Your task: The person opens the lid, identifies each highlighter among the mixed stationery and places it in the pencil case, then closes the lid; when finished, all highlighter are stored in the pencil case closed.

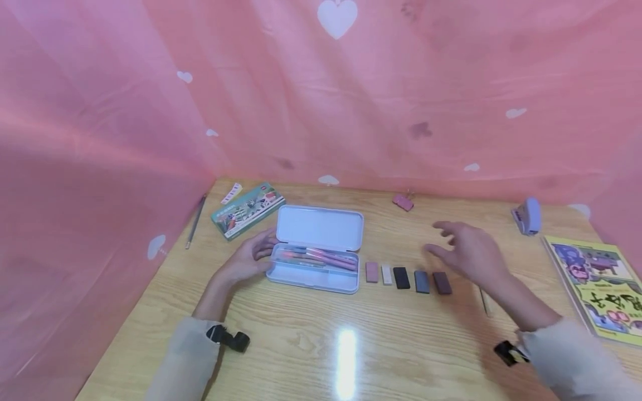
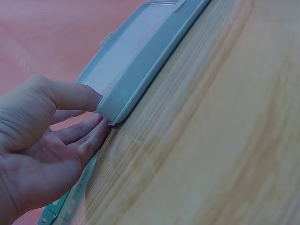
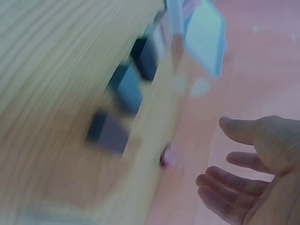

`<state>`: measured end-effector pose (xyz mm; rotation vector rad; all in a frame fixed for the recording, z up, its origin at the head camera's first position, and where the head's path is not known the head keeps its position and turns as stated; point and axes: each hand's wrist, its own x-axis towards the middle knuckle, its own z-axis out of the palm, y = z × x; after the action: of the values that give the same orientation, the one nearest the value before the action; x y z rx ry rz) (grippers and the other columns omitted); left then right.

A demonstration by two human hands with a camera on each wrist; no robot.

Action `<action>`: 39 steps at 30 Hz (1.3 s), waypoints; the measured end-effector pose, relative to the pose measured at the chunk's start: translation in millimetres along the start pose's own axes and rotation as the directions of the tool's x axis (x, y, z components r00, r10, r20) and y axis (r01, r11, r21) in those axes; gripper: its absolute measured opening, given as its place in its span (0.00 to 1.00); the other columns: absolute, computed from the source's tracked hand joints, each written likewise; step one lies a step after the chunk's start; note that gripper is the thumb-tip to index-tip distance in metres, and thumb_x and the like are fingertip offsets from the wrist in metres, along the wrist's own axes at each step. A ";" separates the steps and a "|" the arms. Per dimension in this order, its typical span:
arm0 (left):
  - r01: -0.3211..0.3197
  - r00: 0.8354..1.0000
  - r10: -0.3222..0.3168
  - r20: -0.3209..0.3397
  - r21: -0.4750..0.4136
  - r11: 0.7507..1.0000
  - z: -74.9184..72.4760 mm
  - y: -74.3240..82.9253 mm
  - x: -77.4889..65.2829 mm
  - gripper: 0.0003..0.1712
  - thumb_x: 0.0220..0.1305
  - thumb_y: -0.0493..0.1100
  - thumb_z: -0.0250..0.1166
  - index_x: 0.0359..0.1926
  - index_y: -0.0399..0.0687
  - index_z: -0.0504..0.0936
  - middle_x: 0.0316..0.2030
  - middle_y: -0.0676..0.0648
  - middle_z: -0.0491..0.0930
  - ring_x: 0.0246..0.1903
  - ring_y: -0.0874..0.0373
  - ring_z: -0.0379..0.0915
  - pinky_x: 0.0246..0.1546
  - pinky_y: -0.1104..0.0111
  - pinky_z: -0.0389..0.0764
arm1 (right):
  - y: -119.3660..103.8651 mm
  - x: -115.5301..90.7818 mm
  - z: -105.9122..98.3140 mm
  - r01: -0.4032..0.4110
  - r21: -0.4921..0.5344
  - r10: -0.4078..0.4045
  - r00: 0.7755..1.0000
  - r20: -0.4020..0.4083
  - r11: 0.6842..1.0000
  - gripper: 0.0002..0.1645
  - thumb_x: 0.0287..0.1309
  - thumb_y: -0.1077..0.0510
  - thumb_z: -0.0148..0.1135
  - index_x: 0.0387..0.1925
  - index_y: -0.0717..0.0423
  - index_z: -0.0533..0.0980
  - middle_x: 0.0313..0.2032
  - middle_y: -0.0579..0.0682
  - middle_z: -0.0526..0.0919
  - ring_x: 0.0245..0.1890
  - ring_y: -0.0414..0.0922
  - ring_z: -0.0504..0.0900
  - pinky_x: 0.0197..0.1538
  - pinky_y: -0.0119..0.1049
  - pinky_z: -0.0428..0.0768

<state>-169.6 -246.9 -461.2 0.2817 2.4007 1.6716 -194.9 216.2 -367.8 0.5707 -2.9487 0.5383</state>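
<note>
An open light-blue pencil case (image 1: 311, 280) lies on the wooden table with its lid tipped back. Several pens (image 1: 321, 257) fill its rear compartment; the front one looks bare. My left hand (image 1: 249, 257) pinches the left end of the case, thumb on the rim and fingers against the side, as the left wrist view shows. To the right runs a row of small blocks like erasers: pink (image 1: 371, 272), white (image 1: 386, 274), black (image 1: 401, 278), blue (image 1: 422, 282) and dark purple (image 1: 442, 283). Above the row's right end hovers my right hand (image 1: 468, 250), fingers spread loosely, holding nothing.
Left of the case are a green box (image 1: 248, 210), a small white strip (image 1: 232, 193) and a pencil (image 1: 195, 221). A pink clip (image 1: 403, 202) lies at the back. Rightward are a purple stapler (image 1: 528, 216), a book (image 1: 599, 287) and a thin stick (image 1: 484, 301) beneath my right arm.
</note>
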 end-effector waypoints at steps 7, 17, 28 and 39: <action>-0.013 1.000 0.013 0.000 0.008 1.000 1.3 0.5 -0.5 0.48 0.53 0.28 0.63 0.72 0.56 0.54 0.58 0.44 0.71 0.61 0.50 0.66 0.64 0.62 0.68 | 46.1 -31.6 -18.1 -0.097 -0.020 0.096 0.995 -0.016 0.995 0.37 0.54 0.38 0.61 0.55 0.62 0.73 0.42 0.68 0.81 0.35 0.61 0.82 0.19 0.41 0.77; 0.004 1.000 -0.003 0.006 -0.010 1.000 1.9 1.9 -3.1 0.47 0.53 0.27 0.62 0.72 0.55 0.55 0.59 0.42 0.70 0.62 0.48 0.65 0.66 0.58 0.66 | 70.5 -45.6 0.2 -0.176 -0.055 0.180 0.981 0.067 0.983 0.38 0.56 0.40 0.61 0.52 0.71 0.72 0.38 0.69 0.81 0.24 0.51 0.81 0.16 0.35 0.72; -0.030 1.000 0.030 0.007 -0.012 0.999 0.5 4.0 -2.5 0.47 0.54 0.28 0.61 0.72 0.54 0.54 0.59 0.41 0.70 0.62 0.47 0.65 0.65 0.57 0.67 | 86.0 -50.9 20.7 -0.232 0.020 0.227 0.963 0.149 0.972 0.18 0.50 0.55 0.63 0.34 0.70 0.79 0.25 0.55 0.83 0.21 0.43 0.75 0.20 0.34 0.72; -0.035 0.999 0.035 0.017 -0.019 0.999 0.6 2.1 -3.1 0.47 0.54 0.29 0.62 0.72 0.54 0.54 0.58 0.41 0.70 0.61 0.46 0.65 0.65 0.57 0.66 | 79.0 -41.4 0.9 -0.244 0.053 0.233 0.960 0.158 0.968 0.23 0.52 0.54 0.64 0.42 0.71 0.77 0.30 0.62 0.83 0.26 0.50 0.79 0.23 0.40 0.77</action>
<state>-166.3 -246.5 -459.3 0.3356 2.3798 1.6990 -186.4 298.8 -400.5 0.2722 -3.1760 0.6533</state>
